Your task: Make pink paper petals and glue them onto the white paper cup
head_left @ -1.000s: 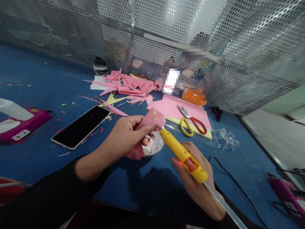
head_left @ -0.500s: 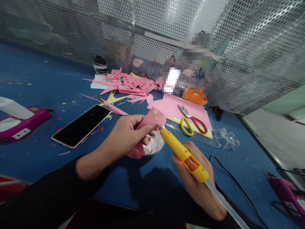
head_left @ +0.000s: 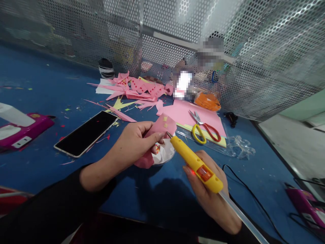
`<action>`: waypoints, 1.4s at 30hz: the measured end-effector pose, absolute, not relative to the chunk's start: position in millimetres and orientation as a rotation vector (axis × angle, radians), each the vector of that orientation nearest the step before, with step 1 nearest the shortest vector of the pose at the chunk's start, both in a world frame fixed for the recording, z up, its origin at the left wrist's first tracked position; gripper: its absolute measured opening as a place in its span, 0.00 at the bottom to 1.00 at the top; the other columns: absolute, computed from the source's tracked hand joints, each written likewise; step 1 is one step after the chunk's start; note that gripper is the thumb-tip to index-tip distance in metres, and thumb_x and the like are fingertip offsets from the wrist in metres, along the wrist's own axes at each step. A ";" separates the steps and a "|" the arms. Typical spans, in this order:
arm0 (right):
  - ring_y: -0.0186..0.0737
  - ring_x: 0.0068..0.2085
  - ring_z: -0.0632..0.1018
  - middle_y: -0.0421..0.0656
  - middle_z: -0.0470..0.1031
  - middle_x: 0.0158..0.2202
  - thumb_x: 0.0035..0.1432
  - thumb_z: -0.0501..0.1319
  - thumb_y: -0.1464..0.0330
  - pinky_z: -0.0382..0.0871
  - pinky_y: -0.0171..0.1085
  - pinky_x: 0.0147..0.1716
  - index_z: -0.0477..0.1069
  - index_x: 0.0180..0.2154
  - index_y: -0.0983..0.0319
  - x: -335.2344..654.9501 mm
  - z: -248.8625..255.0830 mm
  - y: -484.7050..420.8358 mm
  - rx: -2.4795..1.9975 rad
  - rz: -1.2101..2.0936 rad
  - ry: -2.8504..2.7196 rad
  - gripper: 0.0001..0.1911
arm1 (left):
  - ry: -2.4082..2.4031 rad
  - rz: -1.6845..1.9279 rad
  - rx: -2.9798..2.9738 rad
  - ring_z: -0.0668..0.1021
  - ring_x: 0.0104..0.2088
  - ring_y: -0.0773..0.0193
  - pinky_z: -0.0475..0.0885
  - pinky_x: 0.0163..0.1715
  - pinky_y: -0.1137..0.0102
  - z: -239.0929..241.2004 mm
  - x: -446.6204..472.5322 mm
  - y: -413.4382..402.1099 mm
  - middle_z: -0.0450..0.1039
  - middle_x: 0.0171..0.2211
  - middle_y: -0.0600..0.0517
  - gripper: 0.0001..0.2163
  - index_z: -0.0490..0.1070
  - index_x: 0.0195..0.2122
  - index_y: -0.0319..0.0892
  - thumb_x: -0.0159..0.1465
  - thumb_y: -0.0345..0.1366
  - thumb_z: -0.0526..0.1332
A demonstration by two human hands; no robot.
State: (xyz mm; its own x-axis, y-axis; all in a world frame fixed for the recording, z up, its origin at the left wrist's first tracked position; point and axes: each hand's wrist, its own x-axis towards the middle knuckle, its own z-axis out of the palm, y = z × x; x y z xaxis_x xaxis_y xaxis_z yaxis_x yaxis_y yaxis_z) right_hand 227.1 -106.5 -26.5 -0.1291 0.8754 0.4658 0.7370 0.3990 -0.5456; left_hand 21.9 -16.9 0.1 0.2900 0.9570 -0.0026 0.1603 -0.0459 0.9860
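Between thumb and fingers, my left hand [head_left: 138, 142] pinches a piece of pink paper [head_left: 166, 126] that carries small yellow squares. Below it, partly covered by my fingers, is a round white piece [head_left: 164, 151] with a small orange-red patch; whether the two are joined I cannot tell. My right hand [head_left: 212, 189] is wrapped round a yellow glue gun [head_left: 191, 159], with a long clear glue stick [head_left: 241, 213] coming out of its rear. The metal nozzle points at the lower edge of the pink paper, close to my left thumb. A red light glows beside my right fingers.
Red-and-yellow-handled scissors [head_left: 200, 127] lie on pink sheets [head_left: 175, 110]. A black-screened phone [head_left: 87, 134] rests at left, near a purple power strip [head_left: 27, 130]. Pink scraps [head_left: 142, 89] lie before the perforated metal screen [head_left: 165, 51]. A black cable [head_left: 250, 193] runs along the right.
Almost nothing differs. Both hands, the pink paper and the glue gun keep nearly the same places, and the view has shifted very slightly.
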 end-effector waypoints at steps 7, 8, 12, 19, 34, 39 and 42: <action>0.31 0.23 0.66 0.34 0.63 0.26 0.67 0.58 0.64 0.60 0.33 0.22 0.63 0.33 0.57 227.8 -28.2 -106.0 -1.365 0.224 -1.907 0.08 | 1.096 0.916 1.480 0.74 0.19 0.70 0.65 0.18 0.78 -1.6 22.8 -17.3 0.73 0.18 0.57 0.09 0.76 0.29 0.41 0.61 0.41 0.66; 0.31 0.23 0.66 0.34 0.63 0.26 0.67 0.58 0.64 0.60 0.33 0.22 0.63 0.33 0.57 227.8 -28.3 -105.8 -1.364 0.222 -1.908 0.08 | 1.095 0.917 1.479 0.74 0.19 0.70 0.66 0.18 0.78 -1.6 22.8 -17.3 0.73 0.18 0.57 0.09 0.77 0.30 0.41 0.61 0.41 0.66; 0.31 0.23 0.66 0.34 0.63 0.27 0.67 0.58 0.64 0.60 0.32 0.22 0.63 0.34 0.57 227.8 -28.3 -105.1 -1.360 0.225 -1.912 0.08 | 1.083 0.919 1.474 0.73 0.18 0.70 0.65 0.18 0.78 -1.2 22.3 -16.7 0.73 0.17 0.57 0.09 0.77 0.30 0.41 0.61 0.41 0.67; 0.30 0.24 0.66 0.34 0.63 0.27 0.67 0.59 0.65 0.60 0.32 0.23 0.63 0.33 0.57 228.0 -27.4 -106.0 -1.365 0.208 -1.919 0.09 | 1.115 0.903 1.477 0.74 0.18 0.70 0.66 0.18 0.78 -1.7 22.5 -16.4 0.73 0.18 0.57 0.10 0.76 0.29 0.41 0.61 0.42 0.67; 0.30 0.24 0.67 0.34 0.64 0.27 0.67 0.58 0.64 0.59 0.32 0.23 0.63 0.33 0.57 228.2 -29.7 -103.8 -1.350 0.230 -1.905 0.09 | 1.085 0.920 1.459 0.73 0.18 0.72 0.66 0.17 0.80 -1.5 23.5 -15.7 0.73 0.18 0.58 0.07 0.78 0.32 0.41 0.62 0.40 0.67; 0.31 0.23 0.67 0.34 0.64 0.26 0.66 0.58 0.65 0.59 0.33 0.23 0.63 0.33 0.57 227.3 -27.7 -102.0 -1.363 0.171 -1.921 0.08 | 1.086 0.920 1.458 0.73 0.19 0.73 0.67 0.19 0.80 -0.5 22.7 -16.4 0.73 0.18 0.57 0.07 0.77 0.29 0.41 0.61 0.38 0.66; 0.32 0.24 0.68 0.35 0.66 0.27 0.66 0.58 0.66 0.60 0.33 0.23 0.64 0.34 0.58 227.0 -27.7 -103.0 -1.353 0.170 -1.927 0.06 | 1.085 0.928 1.429 0.74 0.19 0.72 0.68 0.19 0.80 -0.8 22.7 -16.1 0.73 0.18 0.57 0.07 0.76 0.27 0.40 0.60 0.37 0.66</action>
